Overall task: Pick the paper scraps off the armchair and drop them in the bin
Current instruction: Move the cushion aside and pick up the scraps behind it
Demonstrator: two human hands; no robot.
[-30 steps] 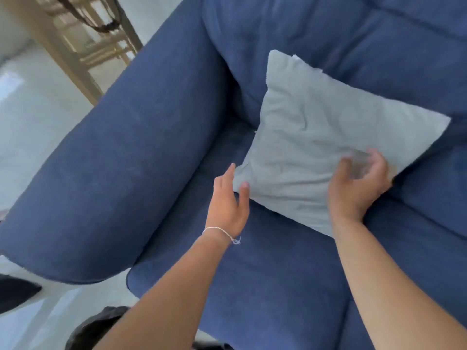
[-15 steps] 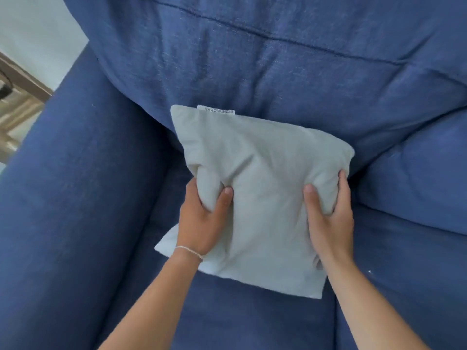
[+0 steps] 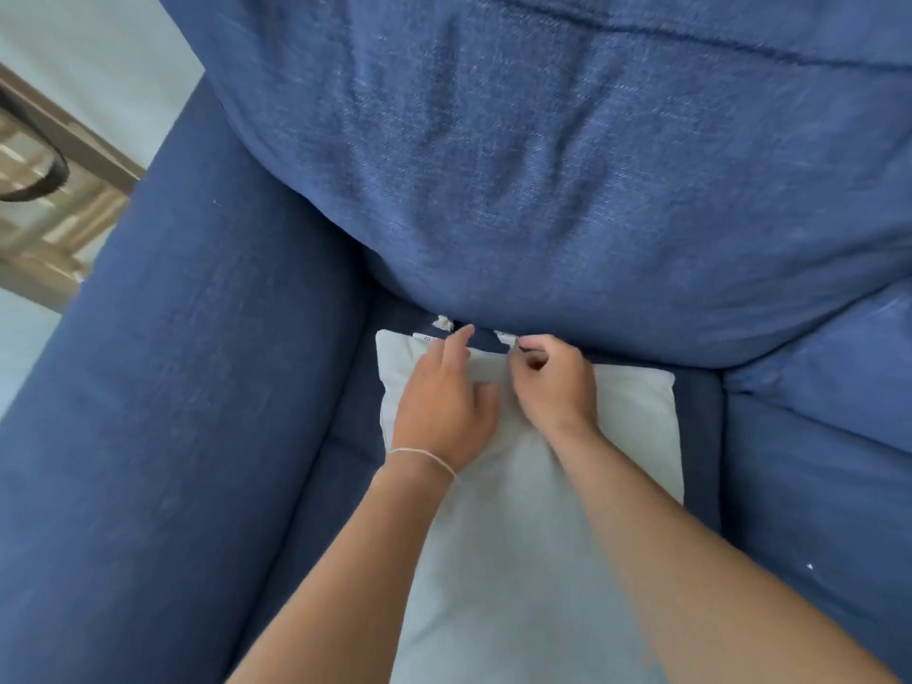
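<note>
The picking step is in hand: two torn white paper scraps (image 3: 443,321) sit in the crease between the seat and back cushion of the blue woven-fabric armchair (image 3: 543,165). The right hand (image 3: 555,382) pinches one scrap (image 3: 506,337) between thumb and fingertips; the left hand (image 3: 444,402), index finger extended and the others loosely apart, rests on the soft grey cushion (image 3: 636,427). Next, I judge, comes lifting the scraps clear; no bin is visible.

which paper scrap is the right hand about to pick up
Start at the dark blue fabric armchair, where its back cushion meets the seat. Above the pale grey cushion lie two white paper scraps; it is the right-hand scrap, at the right hand fingertips.
</note>
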